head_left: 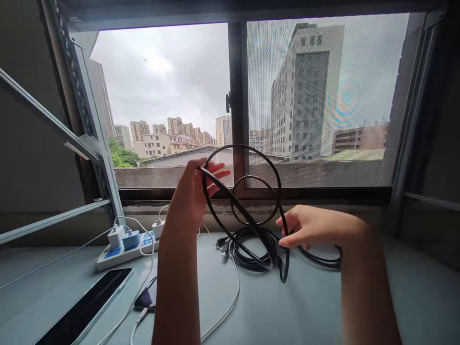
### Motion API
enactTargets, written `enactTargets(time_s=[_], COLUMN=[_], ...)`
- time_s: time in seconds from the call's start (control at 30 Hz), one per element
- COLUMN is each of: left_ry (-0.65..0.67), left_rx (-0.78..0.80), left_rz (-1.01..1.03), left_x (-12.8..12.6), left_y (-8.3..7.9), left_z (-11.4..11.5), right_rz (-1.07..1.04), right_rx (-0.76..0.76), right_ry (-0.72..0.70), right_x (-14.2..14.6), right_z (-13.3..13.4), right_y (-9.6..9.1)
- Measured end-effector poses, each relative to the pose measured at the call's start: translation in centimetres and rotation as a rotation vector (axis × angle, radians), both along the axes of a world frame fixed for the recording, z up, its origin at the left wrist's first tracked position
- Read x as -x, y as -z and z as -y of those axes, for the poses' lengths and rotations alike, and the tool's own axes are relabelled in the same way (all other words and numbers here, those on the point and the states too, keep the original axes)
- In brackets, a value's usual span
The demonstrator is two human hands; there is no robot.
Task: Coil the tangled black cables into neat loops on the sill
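Note:
A black cable [247, 216] hangs in loose loops between my two hands, above the table. My left hand [196, 194] is raised at the left of the loops, gripping the cable near the thumb while the other fingers stay partly spread. On the right, my right hand [304, 227] has thumb and fingers closed around the cable where it runs downward. Beneath the loops lies a coiled black cable [239, 258] on the table, with dark connectors [223, 243] at its left side. Whether the held loops join this coil I cannot tell.
A white power strip [108, 258] with plugged-in chargers [131, 238] stands at the left. Nearer are a large dark-screened phone [88, 304] and a smaller phone [146, 294], partly behind my left forearm. White cords [233, 299] cross the grey table [273, 316]. Behind is a window [237, 96].

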State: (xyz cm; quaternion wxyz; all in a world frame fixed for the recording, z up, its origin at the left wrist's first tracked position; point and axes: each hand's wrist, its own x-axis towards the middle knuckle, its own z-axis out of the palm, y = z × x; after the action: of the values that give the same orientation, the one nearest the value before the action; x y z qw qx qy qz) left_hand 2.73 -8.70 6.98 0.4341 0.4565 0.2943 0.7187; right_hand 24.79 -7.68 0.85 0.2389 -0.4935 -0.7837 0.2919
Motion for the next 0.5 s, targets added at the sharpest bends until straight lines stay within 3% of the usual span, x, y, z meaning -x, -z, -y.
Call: enactTargets(time_s=[0.1, 0.2, 0.37, 0.5], left_ry=[-0.015, -0.071, -0.173, -0.193], left_rx=[-0.005, 0.023, 0.044, 0.064], left_rz=[0.038, 0.091, 0.144, 0.146], left_x=[0.4, 1.1, 2.2, 2.7], left_y=[-0.2, -0.5, -0.8, -0.8], left_z=[0.0, 0.0, 0.1, 0.1], right_rz=[0.115, 0.101, -0.126, -0.353], right_rx=[0.16, 0.148, -0.032, -0.23], right_ry=[-0.021, -0.023, -0.108, -0.078], right_x=[0.8, 0.5, -2.1, -3.2], right_z=[-0.7, -0.9, -0.3, 0.4], right_y=[-0.3, -0.5, -0.6, -0.9])
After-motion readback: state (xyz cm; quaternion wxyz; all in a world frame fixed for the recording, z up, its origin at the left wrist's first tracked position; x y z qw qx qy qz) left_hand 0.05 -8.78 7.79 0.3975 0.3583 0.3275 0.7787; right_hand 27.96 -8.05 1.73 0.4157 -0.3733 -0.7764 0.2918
